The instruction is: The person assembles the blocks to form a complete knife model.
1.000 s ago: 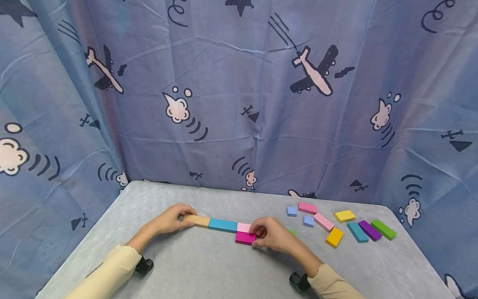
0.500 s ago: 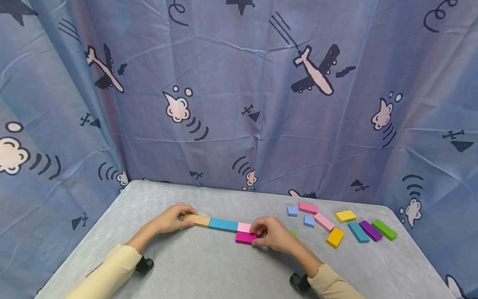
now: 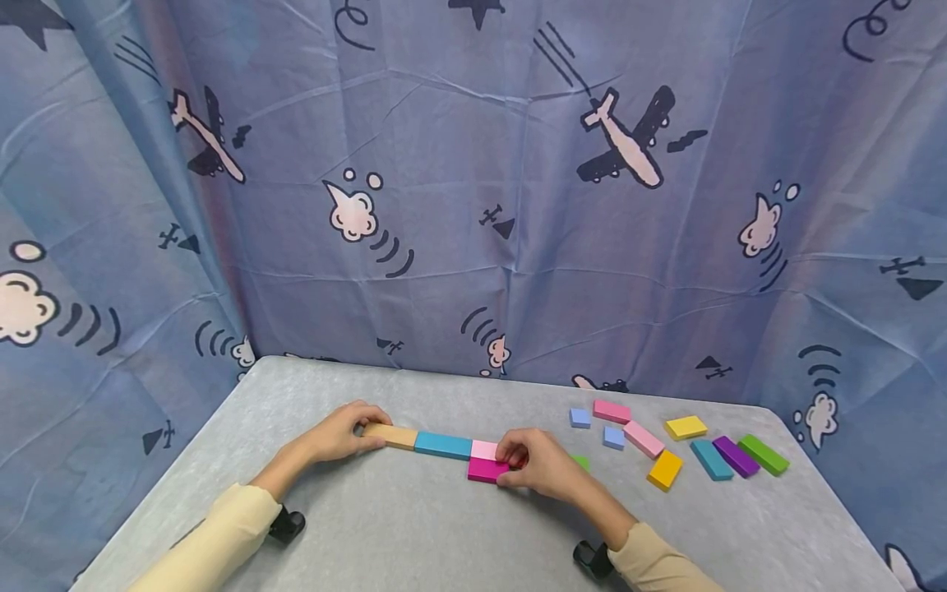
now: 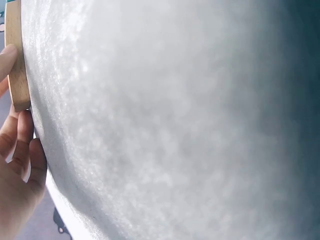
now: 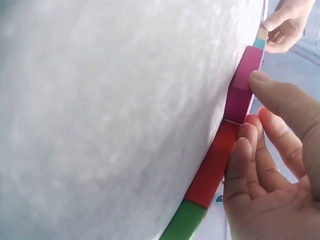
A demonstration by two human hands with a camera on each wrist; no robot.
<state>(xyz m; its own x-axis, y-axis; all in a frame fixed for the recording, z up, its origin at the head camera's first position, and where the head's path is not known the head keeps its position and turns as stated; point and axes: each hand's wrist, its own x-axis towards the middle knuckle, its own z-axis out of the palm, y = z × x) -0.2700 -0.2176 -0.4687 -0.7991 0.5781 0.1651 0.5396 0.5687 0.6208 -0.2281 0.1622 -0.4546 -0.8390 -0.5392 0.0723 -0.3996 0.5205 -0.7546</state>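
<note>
Left of the lower centre, our left hand (image 3: 342, 432) pinches the tan block (image 3: 397, 437); at lower centre, our right hand (image 3: 546, 466) pinches the magenta block (image 3: 484, 470)

table (image 3: 399, 534), grey | block row: tan (image 3: 395, 437), blue (image 3: 443, 445), light pink (image 3: 484, 450), red (image 5: 212, 162), green (image 5: 182, 222); magenta (image 3: 486, 470) touching light pink's near side | loose right: 2 small blues (image 3: 580, 418), 2 pinks (image 3: 612, 411), yellow (image 3: 685, 427), orange (image 3: 665, 470), teal (image 3: 712, 460), purple (image 3: 736, 456), rightmost green (image 3: 764, 455)
</note>
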